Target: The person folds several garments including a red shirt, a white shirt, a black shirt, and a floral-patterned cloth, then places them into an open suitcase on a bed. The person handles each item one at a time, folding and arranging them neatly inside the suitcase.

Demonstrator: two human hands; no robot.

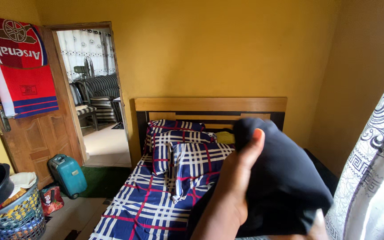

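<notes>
A: Which hand is that, up close to the camera?

B: One hand (234, 186) with its thumb raised, clenched on a dark cloth (285, 178) bunched up in front of the bed (143, 209). I take it for the left, though the wrist runs off the bottom edge. A sliver of another hand shows at the lower edge under the cloth; whether it grips anything I cannot tell.

A: How much room is there around it?

B: The bed fills the middle, its wooden headboard (210, 105) against the yellow wall. Two checked pillows (187, 151) lie at the head end. On the right, a patterned curtain (374, 178) hangs close beside the cloth. On the left, a strip of floor runs past a teal suitcase (68, 174) to the open doorway (92, 89).

A: Anything cut off?

B: The laundry basket (16, 218) in the lower left corner is clipped by the frame. The cloth hides the bed's right side. A small yellow thing (225, 137) behind the pillows is too hidden to identify.
</notes>
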